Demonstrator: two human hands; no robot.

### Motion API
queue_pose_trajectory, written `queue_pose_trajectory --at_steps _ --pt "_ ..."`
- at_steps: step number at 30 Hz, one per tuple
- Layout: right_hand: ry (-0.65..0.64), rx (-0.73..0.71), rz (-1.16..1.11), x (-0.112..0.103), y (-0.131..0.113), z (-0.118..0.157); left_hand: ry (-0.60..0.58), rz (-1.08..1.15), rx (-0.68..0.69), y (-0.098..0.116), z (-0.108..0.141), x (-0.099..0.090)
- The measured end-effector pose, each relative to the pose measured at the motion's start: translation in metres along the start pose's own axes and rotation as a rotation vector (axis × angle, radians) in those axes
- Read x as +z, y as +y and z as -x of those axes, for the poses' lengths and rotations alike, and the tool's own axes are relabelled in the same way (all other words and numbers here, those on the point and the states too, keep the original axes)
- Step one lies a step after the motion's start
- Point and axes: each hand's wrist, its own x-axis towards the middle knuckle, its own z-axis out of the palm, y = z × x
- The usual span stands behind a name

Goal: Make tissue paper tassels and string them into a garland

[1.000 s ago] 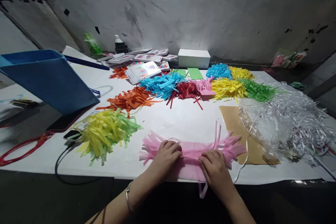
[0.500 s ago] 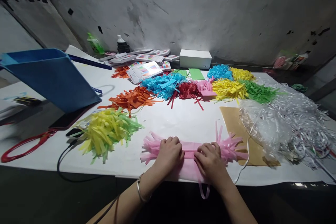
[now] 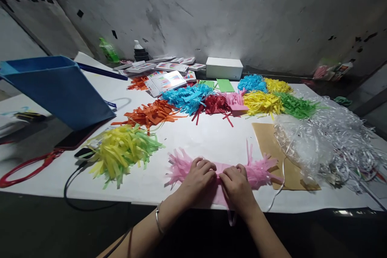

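Pink fringed paper (image 3: 222, 167) is lying at the near edge of the white table (image 3: 196, 137). Right of a yellow-green bundle (image 3: 122, 151), the left hand (image 3: 198, 177) is resting curled fingers on the paper's middle; just beside, the right hand (image 3: 238, 187) is doing likewise, any pinch being impossible to tell. Farther right, a brown sheet (image 3: 266, 141) is lying partly under clear plastic (image 3: 305, 149).

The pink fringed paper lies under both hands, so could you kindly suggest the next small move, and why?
Probably roll the middle of the pink fringed paper away from the body: the left hand and right hand rest close together on it, fingers curled, while a flat stretch shows between the wrists, seemingly left unrolled.
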Motion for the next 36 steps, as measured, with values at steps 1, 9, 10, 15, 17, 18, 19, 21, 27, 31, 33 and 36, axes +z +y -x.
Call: queue_pose_trajectory --at_steps 1,9,10,15,17,18,19,21,27,31,33,36 --pt "0.007 -0.014 0.006 0.002 0.0 0.0 0.007 0.0 0.0 0.0 0.001 0.0" --pt "-0.003 -0.064 -0.009 -0.01 0.012 0.017 0.02 0.011 -0.044 -0.001 0.017 -0.01" --pt "-0.002 -0.052 -0.013 -0.012 0.014 0.019 0.017 0.018 -0.056 -0.001 0.019 -0.012" --pt "-0.006 -0.049 -0.016 -0.015 0.015 0.023 0.018 0.04 -0.098 0.004 0.025 -0.014" --pt "0.005 -0.072 -0.015 -0.015 0.013 0.024 0.055 0.034 -0.067 0.005 0.027 -0.012" --pt "0.011 -0.084 -0.015 -0.015 0.013 0.024 0.077 0.03 -0.045 0.004 0.028 -0.011" --pt "0.014 -0.093 -0.018 -0.015 0.013 0.025 0.097 0.026 -0.029 0.004 0.029 -0.011" --pt "0.011 -0.093 -0.029 -0.015 0.013 0.028 0.112 0.019 -0.023 0.003 0.031 -0.01" --pt "-0.007 0.071 -0.08 -0.017 0.011 0.028 -0.052 -0.01 -0.198 0.007 0.025 -0.014" --pt "0.018 0.234 -0.03 -0.015 0.007 0.022 -0.091 -0.071 -0.313 0.015 0.013 -0.013" --pt "0.035 0.292 0.005 -0.014 0.005 0.019 -0.08 -0.088 -0.339 0.017 0.008 -0.011" --pt "0.038 0.251 0.015 -0.012 0.003 0.017 -0.071 -0.08 -0.311 0.016 0.006 -0.01"
